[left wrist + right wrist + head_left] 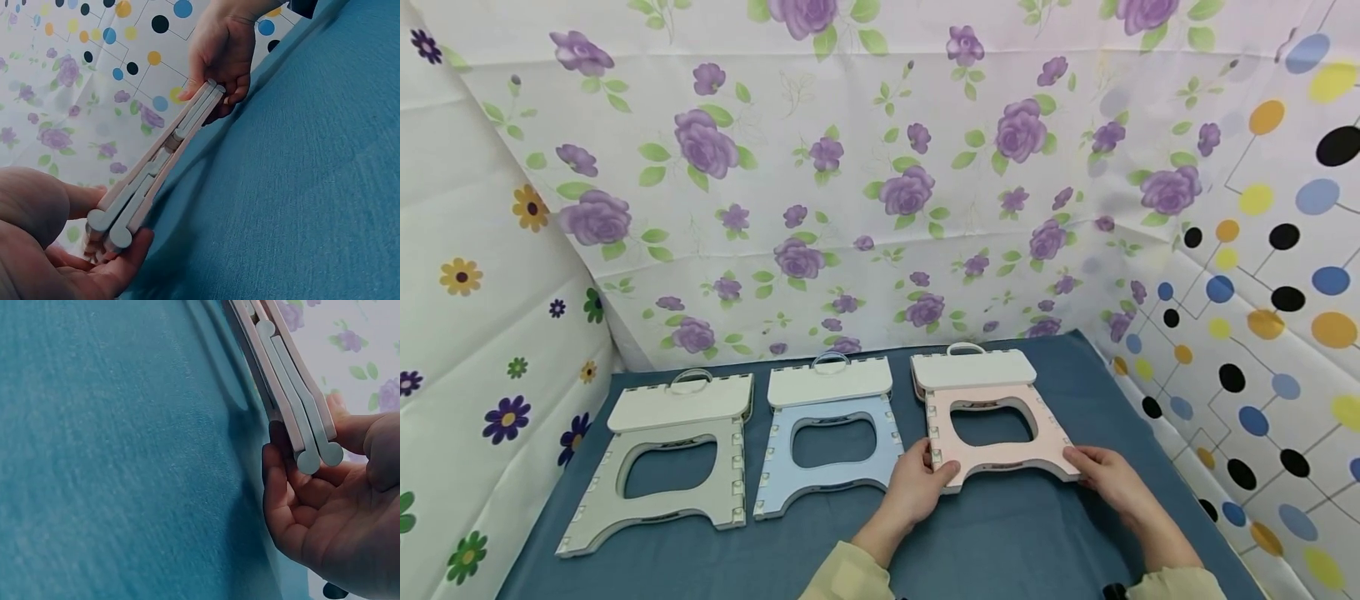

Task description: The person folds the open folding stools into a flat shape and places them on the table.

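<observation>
A folded pink and white folding stool (pixel 1000 454) lies at the right of a row, its white top toward the back and its near edge lifted a little off the cloth. My left hand (pixel 919 483) grips its near left corner, thumb on the upper face. At the near right corner my right hand (pixel 1108 479) pinches the other leg end. In the left wrist view the pink stool (pixel 156 164) shows edge-on, its two leaves pressed nearly together, with fingers under it. The right wrist view shows curled fingers (pixel 281 500) beneath the stool's leg end and the thumb above.
A folded blue and white stool (pixel 829 487) lies just left of the pink one, and a folded grey-green and white stool (pixel 658 433) farther left. All sit on a blue cloth (pixel 1000 550). Flower-printed sheets (pixel 850 150) rise behind, and a dotted sheet (pixel 1262 333) stands on the right.
</observation>
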Motion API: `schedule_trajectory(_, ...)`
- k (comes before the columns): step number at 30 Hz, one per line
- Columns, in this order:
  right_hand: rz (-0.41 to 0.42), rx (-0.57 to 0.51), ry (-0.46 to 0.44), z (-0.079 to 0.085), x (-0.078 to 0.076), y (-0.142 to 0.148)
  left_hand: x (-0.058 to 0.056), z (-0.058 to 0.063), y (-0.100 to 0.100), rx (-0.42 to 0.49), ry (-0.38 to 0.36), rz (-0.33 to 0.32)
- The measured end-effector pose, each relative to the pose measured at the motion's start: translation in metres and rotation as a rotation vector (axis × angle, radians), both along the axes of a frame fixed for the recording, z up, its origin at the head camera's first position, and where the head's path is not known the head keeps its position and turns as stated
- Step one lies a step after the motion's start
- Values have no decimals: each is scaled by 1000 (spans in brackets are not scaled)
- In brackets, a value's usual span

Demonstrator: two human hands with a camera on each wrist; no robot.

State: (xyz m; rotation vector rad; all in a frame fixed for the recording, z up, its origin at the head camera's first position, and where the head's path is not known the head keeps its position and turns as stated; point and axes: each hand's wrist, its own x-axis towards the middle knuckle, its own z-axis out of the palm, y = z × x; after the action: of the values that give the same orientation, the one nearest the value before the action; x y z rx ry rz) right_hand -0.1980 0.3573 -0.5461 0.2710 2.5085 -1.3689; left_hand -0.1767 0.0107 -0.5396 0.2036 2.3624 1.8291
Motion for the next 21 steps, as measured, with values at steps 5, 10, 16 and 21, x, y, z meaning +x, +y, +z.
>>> schedule_trajectory(5,-10,15,-19,-4,-2,-1,0,-1,3,-125,27,-26)
schedule_trajectory(10,-22,29,-50,-6,-3,-2,1,-1,4,-217,16,-29)
schedule_trajectory(16,-23,42,-31,-6,-5,-4,4,1,8,-245,-1,-41)
schedule_trajectory(21,-9,92,43,-6,-3,-6,9,7,10,-179,17,-92)
